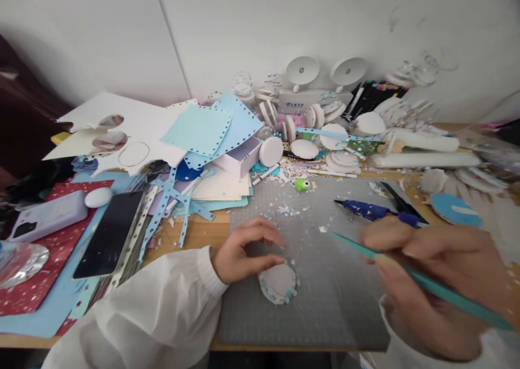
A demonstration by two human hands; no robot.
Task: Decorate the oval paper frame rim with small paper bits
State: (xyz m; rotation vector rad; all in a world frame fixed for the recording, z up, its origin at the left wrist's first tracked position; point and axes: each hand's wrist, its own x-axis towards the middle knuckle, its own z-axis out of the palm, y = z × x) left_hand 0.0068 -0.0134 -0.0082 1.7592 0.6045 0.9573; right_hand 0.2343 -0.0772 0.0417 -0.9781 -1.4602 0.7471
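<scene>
My right hand (439, 277), somewhat blurred, pinches a pair of teal tweezers (442, 293) over the right part of the grey cutting mat (325, 315). At the tweezers' tip is a tiny white piece (323, 229). A round white disc (278, 282) with small blue and white bits around its rim lies on the mat. The thumb of my left hand (247, 252) is at the disc's upper edge, while the fingers curve apart above it, holding nothing. A blue-patterned pen-like tool (365, 210) with a dark pointed tip lies beyond my right hand.
Paper bits (290, 211) and a small green figure (301, 184) lie on the mat. White discs (271, 151), an open lilac box (241, 160) and patterned paper (199, 128) crowd the back. Leftward are a dark phone (109, 233) and a clear cup (24, 263).
</scene>
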